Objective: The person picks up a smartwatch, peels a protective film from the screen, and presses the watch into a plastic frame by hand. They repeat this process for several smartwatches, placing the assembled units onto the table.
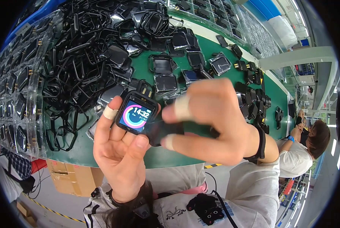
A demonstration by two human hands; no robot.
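My left hand (120, 152) is closed round a black square smartwatch (137, 115), its screen lit with coloured rings and facing up. White tape wraps the tip of one left finger. Just to its right, my right hand (215, 121) is smeared by motion, with its taped thumb and finger curled in toward a dark, blurred piece (164, 131) beside the watch. Whether that piece joins the watch I cannot tell. Beyond both hands lie several watch bodies (165, 83) in clear film.
A heap of black watch frames (82, 57) covers the green table (162, 159) at left. Clear trays (16, 87) of watch parts stand at the far left, others (215, 17) at the back. Black pieces (253, 102) cluster at right. Another person (301, 152) sits farther right.
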